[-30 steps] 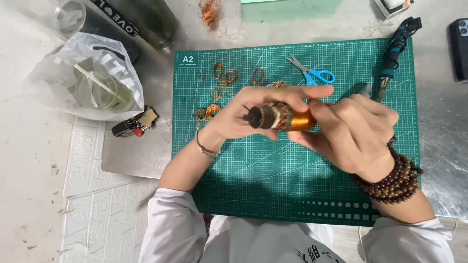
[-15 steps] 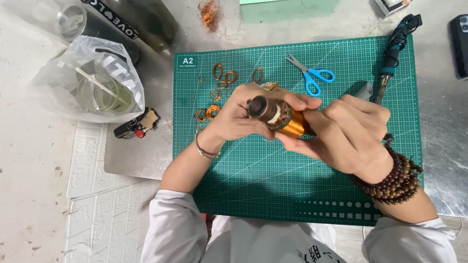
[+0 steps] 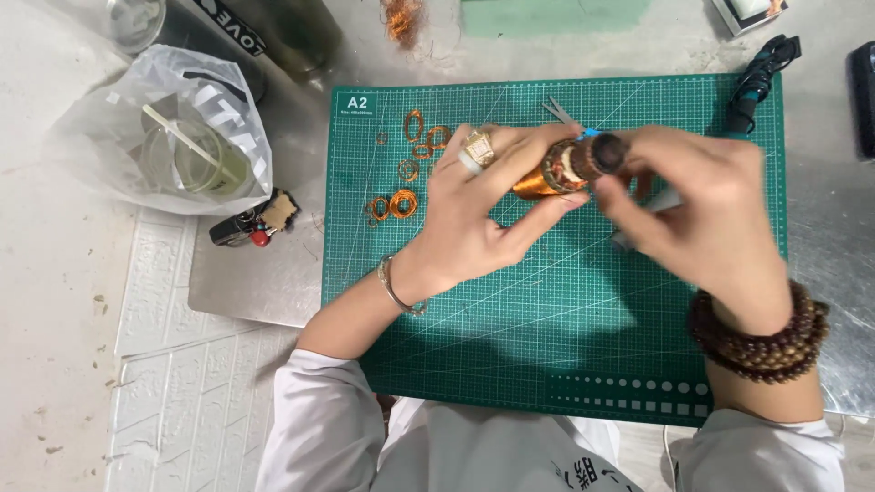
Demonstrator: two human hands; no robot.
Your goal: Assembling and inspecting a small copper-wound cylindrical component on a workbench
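Note:
My left hand (image 3: 478,214) grips a copper wire spool (image 3: 556,173) above the green cutting mat (image 3: 547,364), its fingers wrapped around the shiny copper winding. The spool's dark end (image 3: 609,153) points toward my right hand (image 3: 697,214), whose fingers touch that end; a grey tool shaft shows under this hand. Several small copper wire coils (image 3: 403,202) lie on the mat left of my left hand. Blue-handled scissors (image 3: 565,114) are mostly hidden behind the hands.
A clear plastic bag with a cup (image 3: 182,150) sits at the left, with a small lighter-like object (image 3: 251,223) below it. A dark bottle (image 3: 273,32) lies at the top. A black and teal tool (image 3: 756,77) rests at the mat's top right corner.
Both hands have turned the spool so its dark end now faces right instead of left. The hands sit slightly higher on the mat and cover the scissors.

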